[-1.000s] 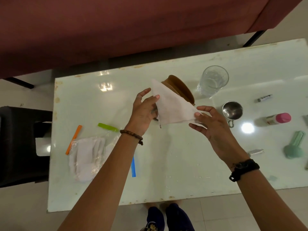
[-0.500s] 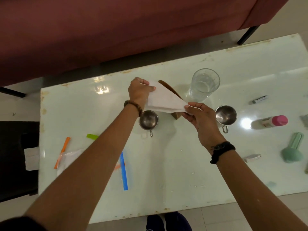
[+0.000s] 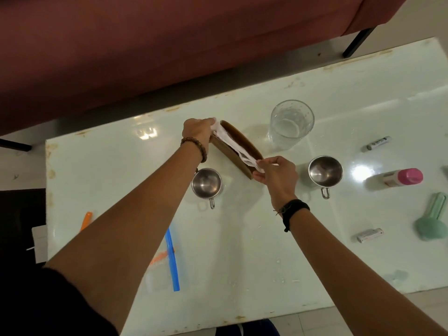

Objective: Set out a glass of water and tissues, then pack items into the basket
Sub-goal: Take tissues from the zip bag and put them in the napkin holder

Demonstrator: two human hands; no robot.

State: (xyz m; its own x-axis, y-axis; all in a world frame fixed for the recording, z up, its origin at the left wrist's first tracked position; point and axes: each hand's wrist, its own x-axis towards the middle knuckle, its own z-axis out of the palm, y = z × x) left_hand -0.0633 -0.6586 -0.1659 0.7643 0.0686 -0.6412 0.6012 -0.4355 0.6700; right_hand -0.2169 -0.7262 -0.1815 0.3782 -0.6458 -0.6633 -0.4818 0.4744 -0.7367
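A: How many of each thing around the wooden tissue holder [image 3: 242,155]?

B: One glass of water [image 3: 291,123], just right of the holder and beyond it. Two steel cups: the left steel cup [image 3: 206,185] stands in front of the holder's left end, the right steel cup [image 3: 325,172] to the holder's right, in front of the glass. One pink-capped bottle [image 3: 402,177] lies farther right. Two small tubes: the far tube [image 3: 377,143] and the near tube [image 3: 369,235], both well right of the holder. One mint-green tool [image 3: 434,220] lies at the right edge of the table [image 3: 242,263]. A blue strip [image 3: 172,259] lies in front of the holder, to its left.

A: And the tissue [image 3: 232,144]?

B: One white tissue, bunched into a narrow band, lying along the slot of the brown holder.

A: The hands?

B: The left hand [image 3: 197,132] is clenched round the tissue's far end, at the holder's left end. The right hand [image 3: 276,174] pinches the near end between thumb and fingers, at the holder's right end.
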